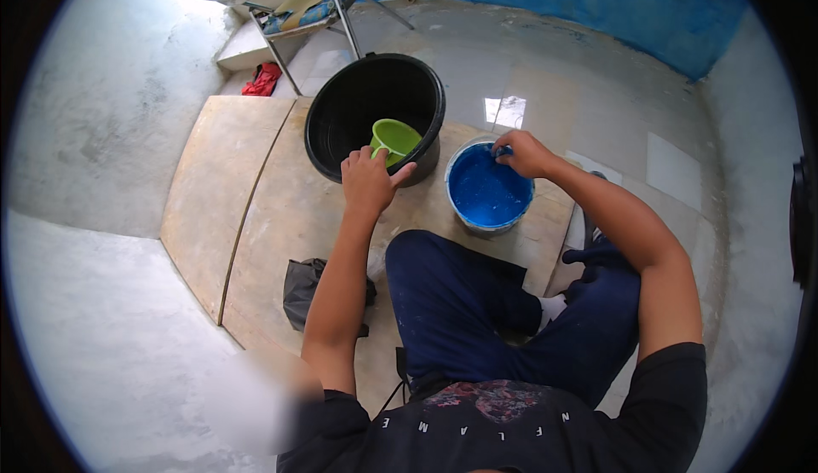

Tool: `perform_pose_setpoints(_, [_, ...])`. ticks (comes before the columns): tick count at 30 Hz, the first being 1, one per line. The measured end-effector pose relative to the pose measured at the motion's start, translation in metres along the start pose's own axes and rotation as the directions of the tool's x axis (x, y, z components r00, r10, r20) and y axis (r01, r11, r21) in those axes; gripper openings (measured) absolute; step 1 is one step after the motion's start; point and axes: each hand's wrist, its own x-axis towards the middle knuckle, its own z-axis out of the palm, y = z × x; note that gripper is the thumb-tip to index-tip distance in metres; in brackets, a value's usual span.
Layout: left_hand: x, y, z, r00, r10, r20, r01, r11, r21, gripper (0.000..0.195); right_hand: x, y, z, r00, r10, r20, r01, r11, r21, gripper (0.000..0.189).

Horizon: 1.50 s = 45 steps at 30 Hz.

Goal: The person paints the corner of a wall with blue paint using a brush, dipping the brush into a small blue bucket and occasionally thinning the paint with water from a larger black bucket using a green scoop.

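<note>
My left hand (369,182) grips the near rim of a black plastic bucket (345,108), fingers over the edge and thumb along the outside. Inside the bucket rests a lime-green plastic dipper (397,135), its handle by my fingertips; whether they touch it is unclear. To the right stands a pail (489,227) with a whitish rim, holding bright blue paint (489,185). My right hand (523,155) is at its far right rim, fingers curled around a small blue-coated object (505,151). The rest of that object is hidden.
Both buckets stand on a wooden board (307,198) with a dark seam. A dark grey cloth bag (307,294) lies by my left forearm. Beyond are a metal-framed folding chair (313,9), a red cloth (262,80) and a blue wall (575,0). My bent legs (447,287) are close to the pail.
</note>
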Motion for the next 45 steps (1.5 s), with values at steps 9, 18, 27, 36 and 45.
perform_pose_setpoints(9, [0.027, 0.098, 0.028, 0.911, 0.386, -0.147, -0.408, 0.784, -0.468, 0.045, -0.032, 0.009, -0.054, 0.986, 0.135, 0.097, -0.161, 0.921, 0.353, 0.021])
perform_pose_setpoints(18, [0.093, 0.144, 0.103, 0.858, 0.159, 0.489, 0.089, 0.891, -0.445, 0.067, -0.100, -0.035, -0.102, 0.986, 0.169, -0.004, -0.162, 0.952, 0.258, 0.022])
perform_pose_setpoints(27, [0.113, 0.173, 0.051, 0.914, 0.350, 0.206, -0.171, 0.792, -0.587, 0.033, -0.161, -0.019, -0.072, 0.896, 0.410, -0.170, -0.234, 0.762, 0.604, 0.027])
perform_pose_setpoints(36, [0.069, 0.281, -0.061, 0.817, 0.537, 0.210, -0.324, 0.729, -0.603, 0.030, -0.236, -0.055, -0.129, 0.839, 0.523, -0.149, -0.342, 0.721, 0.602, 0.027])
perform_pose_setpoints(45, [0.041, 0.433, -0.101, 0.690, 0.624, 0.366, -0.110, 0.591, -0.799, 0.042, -0.343, 0.025, -0.177, 0.687, 0.639, -0.345, -0.449, 0.747, 0.491, 0.027])
